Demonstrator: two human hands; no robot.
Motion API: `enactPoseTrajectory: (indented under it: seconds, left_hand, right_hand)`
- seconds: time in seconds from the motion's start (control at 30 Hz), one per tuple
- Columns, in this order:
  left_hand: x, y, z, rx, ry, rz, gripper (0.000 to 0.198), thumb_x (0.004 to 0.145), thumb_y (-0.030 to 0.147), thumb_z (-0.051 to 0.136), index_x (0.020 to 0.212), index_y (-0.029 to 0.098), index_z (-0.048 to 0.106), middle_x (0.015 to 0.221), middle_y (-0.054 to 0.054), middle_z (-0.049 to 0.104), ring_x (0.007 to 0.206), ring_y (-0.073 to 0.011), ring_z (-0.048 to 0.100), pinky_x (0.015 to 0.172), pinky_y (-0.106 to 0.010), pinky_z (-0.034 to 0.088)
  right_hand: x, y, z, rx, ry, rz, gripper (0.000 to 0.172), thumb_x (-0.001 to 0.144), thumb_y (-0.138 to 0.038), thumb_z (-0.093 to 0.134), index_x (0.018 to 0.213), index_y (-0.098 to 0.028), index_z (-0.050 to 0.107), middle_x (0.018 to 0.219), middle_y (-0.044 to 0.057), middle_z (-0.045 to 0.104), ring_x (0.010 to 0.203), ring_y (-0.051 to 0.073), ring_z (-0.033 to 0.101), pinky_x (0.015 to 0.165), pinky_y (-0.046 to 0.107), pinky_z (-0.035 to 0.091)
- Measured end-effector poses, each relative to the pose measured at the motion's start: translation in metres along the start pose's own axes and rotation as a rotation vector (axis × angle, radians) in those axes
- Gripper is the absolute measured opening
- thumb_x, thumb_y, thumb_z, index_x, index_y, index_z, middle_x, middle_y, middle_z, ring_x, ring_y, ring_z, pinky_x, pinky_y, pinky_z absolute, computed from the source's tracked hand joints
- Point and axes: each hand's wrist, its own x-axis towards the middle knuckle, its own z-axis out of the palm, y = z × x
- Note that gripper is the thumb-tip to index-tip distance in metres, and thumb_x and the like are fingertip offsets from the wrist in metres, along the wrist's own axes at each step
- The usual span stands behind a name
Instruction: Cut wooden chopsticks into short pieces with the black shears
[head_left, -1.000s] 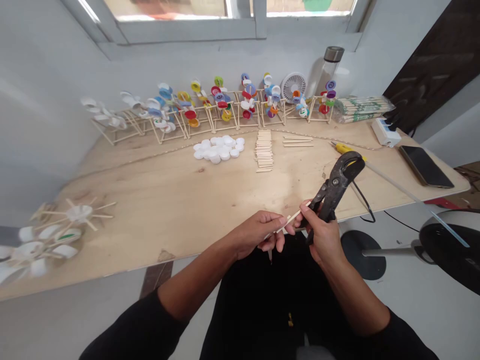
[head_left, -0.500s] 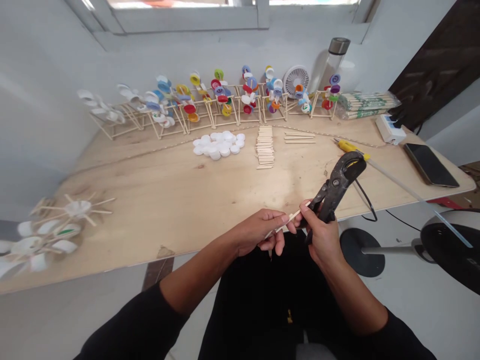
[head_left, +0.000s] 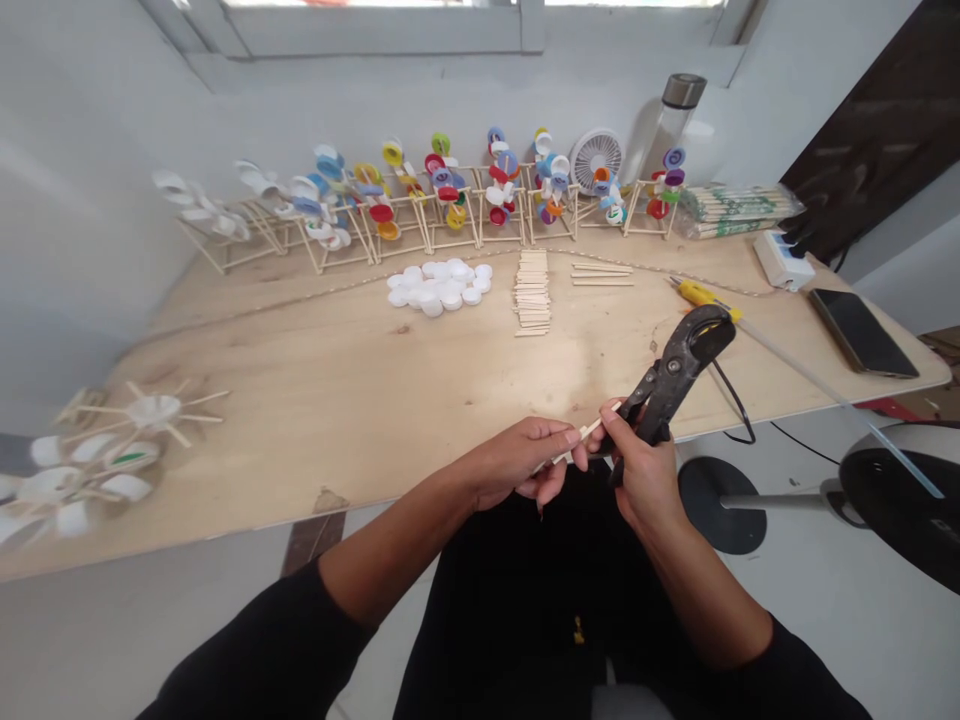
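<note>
Thin wooden sticks [head_left: 560, 458] are pinched in my left hand [head_left: 517, 462], thumb on top and fingers curled beneath, just past the table's front edge. My right hand [head_left: 646, 470] is wrapped around the handles of a black pipe cutter [head_left: 673, 368], whose curved jaw points up and away from me. Thumb and finger of the same hand also touch the upper end of a stick [head_left: 611, 410]. Farther back lie a stack of short cut sticks [head_left: 533, 292], a few longer sticks [head_left: 602, 274] and a cluster of white bottle caps [head_left: 442, 285].
Stick frames with colourful bottle-cap wheels [head_left: 455, 195] line the wall. Loose wheels [head_left: 155, 412] lie at left. Around the right side are a yellow glue gun [head_left: 699, 292], a phone [head_left: 862, 332], a power strip [head_left: 781, 262], bagged chopsticks [head_left: 739, 208], a bottle [head_left: 671, 120] and a small fan [head_left: 596, 162].
My left fingers have curled in slightly under the sticks. Both hands and the pipe cutter otherwise stay in almost the same place, and the view has shifted a little.
</note>
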Motion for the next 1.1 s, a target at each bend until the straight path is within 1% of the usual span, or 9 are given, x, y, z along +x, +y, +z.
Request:
enactPoseTrajectory:
  seconds: [0.13,0.37,0.63,0.93,1.1]
  left_hand:
    - [-0.0009,0.0001,-0.0007,0.003,-0.007,-0.007,0.033,0.087,0.043,0.038,0.077,0.016,0.054,0.036,0.006,0.045,0.032,-0.0054,0.029,0.035,-0.019,0.012]
    - [-0.0012,0.0017,0.0003,0.007,0.001,-0.011,0.034,0.088,0.044,0.037,0.073,0.017,0.053,0.034,0.007,0.041,0.033,-0.0057,0.025,0.036,-0.019,0.013]
    - [-0.0017,-0.0006,0.0021,0.016,0.014,0.011,0.034,0.087,0.044,0.037,0.073,0.017,0.052,0.035,0.007,0.041,0.032,-0.0059,0.024,0.036,-0.020,0.012]
    - [-0.0008,-0.0014,0.0020,0.011,0.025,-0.002,0.033,0.086,0.044,0.038,0.073,0.017,0.052,0.034,0.008,0.039,0.031,-0.0054,0.023,0.036,-0.019,0.013]
    - [-0.0023,-0.0001,0.0012,0.053,0.042,-0.013,0.034,0.086,0.046,0.038,0.073,0.018,0.051,0.033,0.009,0.035,0.031,-0.0052,0.025,0.036,-0.019,0.012]
  right_hand:
    - [0.0003,0.0007,0.0008,0.019,0.015,0.006,0.015,0.070,-0.025,0.068,0.078,-0.016,0.058,0.057,-0.005,0.056,0.051,0.010,0.051,0.052,0.023,0.042]
    - [-0.0002,0.0018,0.0006,0.009,0.020,0.004,0.015,0.070,-0.026,0.068,0.078,-0.016,0.059,0.058,-0.004,0.056,0.051,0.010,0.051,0.052,0.023,0.042]
    - [0.0004,0.0029,0.0010,0.016,0.032,0.005,0.018,0.069,-0.026,0.069,0.078,-0.016,0.059,0.057,-0.005,0.056,0.050,0.010,0.051,0.052,0.023,0.042]
    - [-0.0011,0.0027,0.0020,0.004,0.042,0.000,0.019,0.068,-0.027,0.070,0.079,-0.016,0.059,0.058,-0.004,0.057,0.050,0.010,0.052,0.052,0.023,0.042]
    - [-0.0013,0.0025,0.0026,-0.007,0.042,0.000,0.019,0.068,-0.029,0.069,0.079,-0.016,0.059,0.057,-0.004,0.057,0.050,0.011,0.051,0.052,0.024,0.042]
